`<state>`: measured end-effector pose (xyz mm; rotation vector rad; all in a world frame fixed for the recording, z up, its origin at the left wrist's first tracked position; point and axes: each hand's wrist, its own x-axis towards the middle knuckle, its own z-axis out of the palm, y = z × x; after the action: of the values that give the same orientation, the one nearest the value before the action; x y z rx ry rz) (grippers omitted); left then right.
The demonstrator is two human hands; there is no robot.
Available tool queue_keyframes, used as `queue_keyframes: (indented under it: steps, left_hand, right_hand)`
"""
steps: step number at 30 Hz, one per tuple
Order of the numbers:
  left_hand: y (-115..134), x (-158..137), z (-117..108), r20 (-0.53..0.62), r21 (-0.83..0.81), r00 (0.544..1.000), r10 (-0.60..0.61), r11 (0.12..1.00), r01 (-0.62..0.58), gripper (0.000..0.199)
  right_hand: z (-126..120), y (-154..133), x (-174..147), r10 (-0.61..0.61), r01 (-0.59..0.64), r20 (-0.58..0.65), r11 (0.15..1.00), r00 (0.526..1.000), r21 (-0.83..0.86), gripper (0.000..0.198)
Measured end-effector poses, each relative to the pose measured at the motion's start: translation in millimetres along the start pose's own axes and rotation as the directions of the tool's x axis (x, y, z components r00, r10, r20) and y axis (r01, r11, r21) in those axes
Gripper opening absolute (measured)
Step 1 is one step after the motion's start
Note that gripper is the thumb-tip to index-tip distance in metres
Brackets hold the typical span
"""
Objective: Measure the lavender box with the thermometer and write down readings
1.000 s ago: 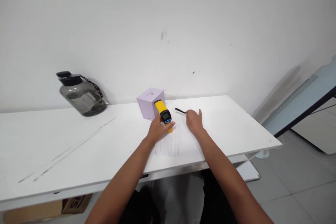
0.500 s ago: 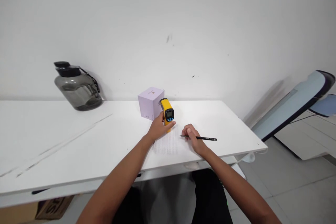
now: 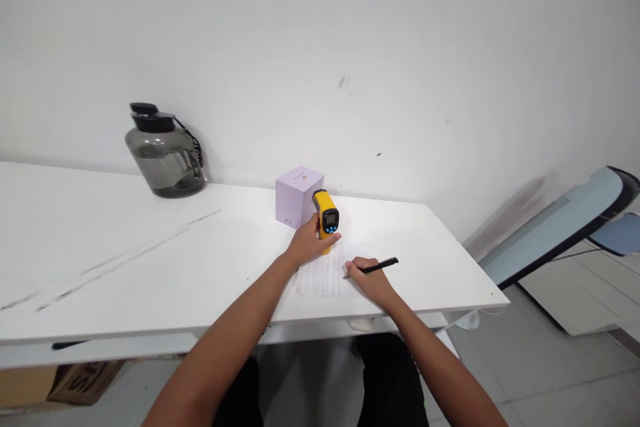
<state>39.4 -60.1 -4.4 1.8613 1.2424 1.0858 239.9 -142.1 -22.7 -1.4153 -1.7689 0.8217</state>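
Observation:
My left hand is wrapped round the handle of a yellow and black infrared thermometer, its small screen and blue buttons facing me. The thumb sticks out to the right across the handle's front. Between the fingers of my right hand is a black pen, its tip down at the right edge of a printed paper sheet. The sheet lies flat on the white table, below the thermometer. Right behind my left hand stands a pale purple box; whether the thermometer touches it I cannot tell.
A large grey see-through water jug with a black lid stands at the back left of the white table, near the wall. A light blue padded panel leans beyond the table's right end. Underneath, at left, is a cardboard box.
The pen's rear end has swung up and its tip has come lower at the sheet's edge, with my right fingers now closer round it. The whole view has tilted slightly.

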Motion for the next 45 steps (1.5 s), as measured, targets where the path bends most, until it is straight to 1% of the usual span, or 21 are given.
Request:
queue_keyframes:
  steps: [5,11,14,23,29,34,45]
  left_hand:
    - [0.0,0.1,0.1,0.011,-0.007,1.000,-0.017,1.000,0.017,0.056]
    - [0.9,0.4,0.8,0.001,-0.009,1.000,-0.009,1.000,0.009,0.054]
    - [1.8,0.4,0.4,0.003,-0.015,1.000,-0.015,1.000,0.015,0.054]
    - [3.3,-0.6,0.0,-0.008,-0.015,1.000,-0.017,1.000,0.017,0.052]
    - [1.6,0.6,0.3,-0.004,-0.017,1.000,-0.019,1.000,0.019,0.055]
    - [0.9,0.5,0.2,0.003,-0.019,1.000,-0.010,1.000,0.011,0.055]
    - [3.6,-0.8,-1.0,0.008,-0.023,1.000,-0.020,1.000,0.020,0.053]
  right_hand:
    - [0.8,0.5,1.4,0.016,-0.016,0.006,1.000,1.000,0.004,0.036]
    - [-0.2,-1.4,1.5,0.039,-0.041,0.053,0.999,0.998,0.023,0.035]
    - [-0.4,-2.2,1.6,0.053,-0.054,0.037,0.998,0.998,0.039,0.035]
    - [-0.8,-2.9,1.2,0.037,-0.037,-0.003,0.999,0.999,0.024,0.035]
    - [-1.2,-3.6,0.5,0.040,-0.042,0.055,0.999,0.998,0.032,0.034]
    - [-0.4,-5.0,1.2,0.061,-0.061,0.017,0.998,0.998,0.035,0.035]
    - [-1.5,-5.4,0.3,0.050,-0.049,-0.003,0.998,0.999,0.032,0.036]
